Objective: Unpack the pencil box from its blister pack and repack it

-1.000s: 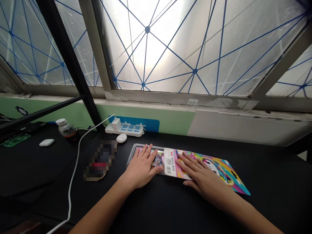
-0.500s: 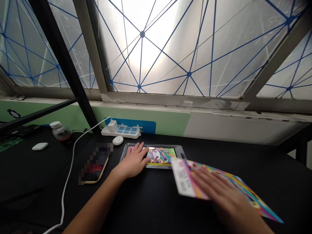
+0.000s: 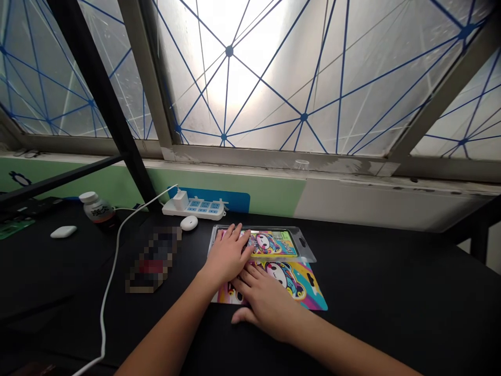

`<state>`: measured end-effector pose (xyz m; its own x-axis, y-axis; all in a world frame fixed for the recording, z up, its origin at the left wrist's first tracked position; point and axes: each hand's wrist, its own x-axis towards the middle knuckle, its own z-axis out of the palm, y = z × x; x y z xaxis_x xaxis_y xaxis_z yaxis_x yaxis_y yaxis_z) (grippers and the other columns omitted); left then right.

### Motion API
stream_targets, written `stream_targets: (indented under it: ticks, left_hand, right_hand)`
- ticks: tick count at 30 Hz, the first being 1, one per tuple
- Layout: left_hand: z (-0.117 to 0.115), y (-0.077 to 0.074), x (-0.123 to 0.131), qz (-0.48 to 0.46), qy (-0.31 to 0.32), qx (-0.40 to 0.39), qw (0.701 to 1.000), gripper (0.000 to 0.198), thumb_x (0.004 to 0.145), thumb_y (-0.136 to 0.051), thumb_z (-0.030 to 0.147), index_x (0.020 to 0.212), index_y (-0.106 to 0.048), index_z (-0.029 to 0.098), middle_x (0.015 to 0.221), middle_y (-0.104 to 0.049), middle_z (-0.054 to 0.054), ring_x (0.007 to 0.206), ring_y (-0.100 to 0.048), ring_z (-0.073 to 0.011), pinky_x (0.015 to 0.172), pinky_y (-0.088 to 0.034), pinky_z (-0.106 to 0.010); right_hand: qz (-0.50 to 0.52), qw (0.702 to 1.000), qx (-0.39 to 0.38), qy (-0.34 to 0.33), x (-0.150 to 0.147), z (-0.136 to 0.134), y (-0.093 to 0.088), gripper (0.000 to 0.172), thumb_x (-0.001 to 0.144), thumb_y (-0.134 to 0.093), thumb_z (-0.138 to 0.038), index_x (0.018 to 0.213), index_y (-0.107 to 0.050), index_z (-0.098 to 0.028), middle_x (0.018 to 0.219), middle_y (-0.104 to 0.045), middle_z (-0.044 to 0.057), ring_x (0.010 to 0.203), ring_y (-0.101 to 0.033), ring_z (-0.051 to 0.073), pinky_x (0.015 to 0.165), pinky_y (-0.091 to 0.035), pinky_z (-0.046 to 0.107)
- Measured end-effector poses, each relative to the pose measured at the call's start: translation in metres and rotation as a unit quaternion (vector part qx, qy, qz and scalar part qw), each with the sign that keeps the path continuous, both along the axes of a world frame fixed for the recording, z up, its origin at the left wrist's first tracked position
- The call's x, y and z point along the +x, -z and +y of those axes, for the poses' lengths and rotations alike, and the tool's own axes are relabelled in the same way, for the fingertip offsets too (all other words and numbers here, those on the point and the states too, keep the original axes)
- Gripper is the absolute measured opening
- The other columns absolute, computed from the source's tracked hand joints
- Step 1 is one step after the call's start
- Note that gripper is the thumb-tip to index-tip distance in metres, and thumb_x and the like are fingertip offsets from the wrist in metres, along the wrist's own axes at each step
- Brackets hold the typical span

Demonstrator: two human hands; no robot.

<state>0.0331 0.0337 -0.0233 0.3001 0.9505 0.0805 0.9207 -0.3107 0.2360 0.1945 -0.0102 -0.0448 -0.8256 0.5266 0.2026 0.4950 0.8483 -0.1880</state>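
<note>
A clear plastic pack holding a colourful pencil box [image 3: 274, 243] lies flat on the black table [image 3: 391, 292] near the wall. My left hand [image 3: 227, 256] rests on its left end, fingers stretched out flat. Just in front of the pack lies a colourful printed card [image 3: 301, 284] with a cartoon face. My right hand [image 3: 262, 300] lies palm down on the card's left half, fingers spread and pointing left. Neither hand grips anything.
A white power strip [image 3: 194, 208] with a plugged charger sits by the wall, its white cable [image 3: 111, 282] running toward me. A small white case [image 3: 189, 223], a bottle [image 3: 97, 209], another white object [image 3: 63, 231] and a blurred phone [image 3: 153, 258] lie to the left. A black post [image 3: 105, 99] stands at left.
My right hand slid the printed card off the plastic pack, out to the right, then back to lie in front of the pack. My left hand stayed on the pack's left end.
</note>
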Motion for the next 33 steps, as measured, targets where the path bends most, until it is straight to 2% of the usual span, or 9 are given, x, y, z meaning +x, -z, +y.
stream_targets:
  ticks: [3, 6, 9, 13, 17, 20, 25, 29, 33]
  left_hand:
    - [0.000, 0.002, -0.001, 0.002, -0.001, 0.008, 1.000, 0.056, 0.104, -0.027, 0.050, 0.151, -0.041, 0.022, 0.163, -0.028, -0.011, 0.151, -0.021, -0.0309, 0.118, -0.021, -0.056]
    - [0.001, 0.004, -0.002, 0.000, 0.002, 0.013, 1.000, 0.059, 0.104, -0.024, 0.053, 0.152, -0.040, 0.021, 0.163, -0.028, -0.011, 0.152, -0.021, -0.0305, 0.118, -0.023, -0.056]
    - [0.002, 0.004, -0.002, 0.000, 0.006, 0.019, 1.000, 0.061, 0.104, -0.023, 0.054, 0.152, -0.040, 0.020, 0.163, -0.028, -0.011, 0.152, -0.021, -0.0308, 0.119, -0.022, -0.056]
    - [0.002, 0.004, -0.003, 0.001, 0.005, 0.020, 1.000, 0.060, 0.104, -0.023, 0.054, 0.151, -0.041, 0.022, 0.163, -0.029, -0.011, 0.152, -0.021, -0.0304, 0.118, -0.024, -0.055]
    - [0.001, 0.003, 0.000, 0.007, -0.004, 0.040, 0.999, 0.057, 0.103, -0.029, 0.051, 0.151, -0.039, 0.023, 0.164, -0.026, -0.011, 0.152, -0.018, -0.0321, 0.117, -0.022, -0.061]
    - [0.002, 0.002, -0.001, 0.000, -0.016, 0.061, 0.998, 0.058, 0.102, -0.034, 0.052, 0.152, -0.036, 0.023, 0.164, -0.025, -0.011, 0.152, -0.017, -0.0335, 0.116, -0.015, -0.068]
    - [0.004, -0.011, -0.019, -0.022, -0.031, 0.098, 0.994, 0.055, 0.099, -0.048, 0.051, 0.148, -0.042, 0.025, 0.154, -0.046, -0.010, 0.145, -0.033, -0.0330, 0.116, -0.007, -0.070]
    - [-0.007, -0.033, -0.032, -0.027, -0.013, 0.145, 0.989, 0.042, 0.093, -0.065, 0.041, 0.131, -0.058, 0.025, 0.127, -0.068, -0.008, 0.120, -0.058, -0.0292, 0.116, -0.026, -0.059]
    - [-0.047, -0.043, -0.031, -0.052, 0.036, 0.260, 0.963, 0.033, 0.095, -0.063, 0.026, 0.128, -0.061, 0.023, 0.120, -0.067, -0.009, 0.113, -0.058, -0.0276, 0.109, -0.039, -0.049]
  right_hand:
    - [0.041, 0.999, -0.027, 0.003, 0.019, -0.002, -0.020, 0.042, 0.103, -0.041, -0.044, 0.129, -0.063, -0.020, 0.131, -0.067, 0.009, 0.121, -0.060, 0.026, 0.105, -0.046, 0.041]
    - [0.056, 0.993, 0.000, 0.104, 0.041, 0.020, -0.039, 0.043, 0.105, -0.031, -0.030, 0.102, -0.072, -0.018, 0.101, -0.073, 0.010, 0.094, -0.066, 0.023, 0.088, -0.051, 0.038]
    - [-0.005, 0.981, 0.004, 0.195, 0.063, 0.062, -0.049, 0.035, 0.102, -0.042, -0.038, 0.112, -0.068, -0.016, 0.109, -0.067, 0.015, 0.101, -0.062, 0.028, 0.088, -0.049, 0.043]
    - [-0.050, 0.980, -0.041, 0.186, 0.079, 0.113, -0.047, 0.055, 0.083, -0.068, -0.059, 0.120, -0.067, -0.019, 0.109, -0.064, 0.014, 0.100, -0.062, 0.030, 0.082, -0.052, 0.040]
    - [-0.066, 0.979, -0.054, 0.185, 0.078, 0.129, -0.043, 0.055, 0.074, -0.074, -0.063, 0.110, -0.071, -0.021, 0.103, -0.065, 0.012, 0.098, -0.062, 0.030, 0.080, -0.051, 0.039]
    - [-0.046, 0.979, -0.031, 0.196, 0.075, 0.124, -0.042, 0.050, 0.071, -0.077, -0.061, 0.100, -0.071, -0.022, 0.104, -0.064, 0.011, 0.099, -0.061, 0.031, 0.081, -0.050, 0.041]
    - [0.030, 0.976, 0.034, 0.214, 0.075, 0.095, -0.037, 0.040, 0.078, -0.076, -0.046, 0.105, -0.061, -0.020, 0.112, -0.066, 0.012, 0.104, -0.061, 0.033, 0.093, -0.047, 0.052]
    - [0.081, 0.977, 0.079, 0.178, 0.082, 0.066, -0.040, 0.017, 0.092, -0.062, -0.025, 0.108, -0.059, -0.022, 0.115, -0.068, 0.010, 0.112, -0.062, 0.028, 0.108, -0.038, 0.055]
    - [0.145, 0.966, 0.178, 0.122, 0.102, 0.027, -0.049, 0.035, 0.096, -0.055, -0.017, 0.130, -0.051, -0.021, 0.119, -0.065, 0.011, 0.113, -0.059, 0.026, 0.105, -0.045, 0.049]
